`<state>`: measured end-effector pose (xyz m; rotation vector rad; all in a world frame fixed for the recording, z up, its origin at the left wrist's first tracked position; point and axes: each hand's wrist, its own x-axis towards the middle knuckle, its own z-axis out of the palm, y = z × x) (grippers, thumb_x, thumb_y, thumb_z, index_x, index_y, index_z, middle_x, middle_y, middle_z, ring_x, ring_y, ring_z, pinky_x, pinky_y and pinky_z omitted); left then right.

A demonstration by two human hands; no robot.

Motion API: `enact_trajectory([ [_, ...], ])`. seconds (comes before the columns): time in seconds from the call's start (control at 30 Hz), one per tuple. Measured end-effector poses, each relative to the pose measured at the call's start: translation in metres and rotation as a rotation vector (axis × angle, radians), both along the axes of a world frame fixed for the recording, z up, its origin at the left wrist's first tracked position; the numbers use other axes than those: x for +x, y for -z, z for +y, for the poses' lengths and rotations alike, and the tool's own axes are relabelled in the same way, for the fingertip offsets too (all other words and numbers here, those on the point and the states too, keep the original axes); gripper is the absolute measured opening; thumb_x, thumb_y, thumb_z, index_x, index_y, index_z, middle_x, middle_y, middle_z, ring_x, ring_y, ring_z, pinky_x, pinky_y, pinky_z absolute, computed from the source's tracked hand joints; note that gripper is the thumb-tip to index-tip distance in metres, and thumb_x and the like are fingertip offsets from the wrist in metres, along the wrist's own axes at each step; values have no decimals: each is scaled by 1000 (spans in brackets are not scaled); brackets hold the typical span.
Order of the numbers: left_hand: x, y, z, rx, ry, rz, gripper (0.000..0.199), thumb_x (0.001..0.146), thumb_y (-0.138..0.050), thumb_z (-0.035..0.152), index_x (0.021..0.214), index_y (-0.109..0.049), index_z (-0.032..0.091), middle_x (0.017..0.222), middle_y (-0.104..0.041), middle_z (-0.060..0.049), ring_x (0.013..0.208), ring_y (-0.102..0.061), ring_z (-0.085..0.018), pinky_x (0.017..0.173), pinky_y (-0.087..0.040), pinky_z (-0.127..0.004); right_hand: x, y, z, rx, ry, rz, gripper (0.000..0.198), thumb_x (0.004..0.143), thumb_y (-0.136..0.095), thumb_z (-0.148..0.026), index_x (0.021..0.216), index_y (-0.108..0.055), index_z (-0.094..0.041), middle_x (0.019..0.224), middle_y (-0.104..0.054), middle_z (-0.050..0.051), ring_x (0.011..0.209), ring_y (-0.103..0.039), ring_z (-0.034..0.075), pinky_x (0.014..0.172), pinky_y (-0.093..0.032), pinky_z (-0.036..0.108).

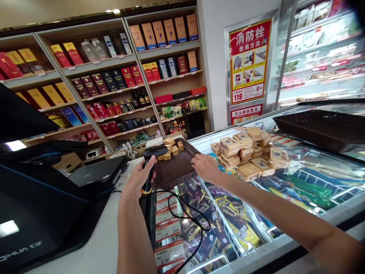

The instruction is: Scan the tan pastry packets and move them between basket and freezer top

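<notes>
The left hand [140,178] is closed around the handle of a black scanner [155,151], which leans from about six toward one o'clock, its rounded plastic head overlapping the tray's left side. From that grip, the brown woven tray [177,167] lies at two o'clock, with tan blocks [174,150] in its far part. The right hand [205,167] is at the tray's right edge, fingers curled down; whether they pinch the rim I cannot tell. It is the nearer hand to the wrapped packs [249,172], heaped at its two o'clock: squarish, tan, in shiny clear film. They sit on the smooth glass top of a freezer [258,249]. A thin, glossy cord [201,228] loops at five o'clock from the scanner; boxes fill the wooden shelves [168,82] at twelve
</notes>
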<state>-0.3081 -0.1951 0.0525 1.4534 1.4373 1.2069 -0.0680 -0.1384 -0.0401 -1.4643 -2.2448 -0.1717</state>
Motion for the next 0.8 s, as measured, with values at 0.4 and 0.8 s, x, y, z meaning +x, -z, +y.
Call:
enact_trajectory([
  [0.4,-6,-9,-12,-33,-16,-15,56,72,-67,74,82,-53,21,54,-51,4,48,-45,-10,44,-33,-18,-45,6,14,-412,-197,8,51,95,-46,-56,77,-77,-20,76,-73,13,90,-70,30,84,-48,41],
  [0.8,-15,-7,-11,-10,-112,-61,54,72,-68,72,80,-52,21,56,-52,5,48,-45,-9,45,-35,-18,-166,-11,89,-421,-111,193,60,91,-61,-35,147,-43,-27,154,-35,18,141,-33,41,105,-37,56],
])
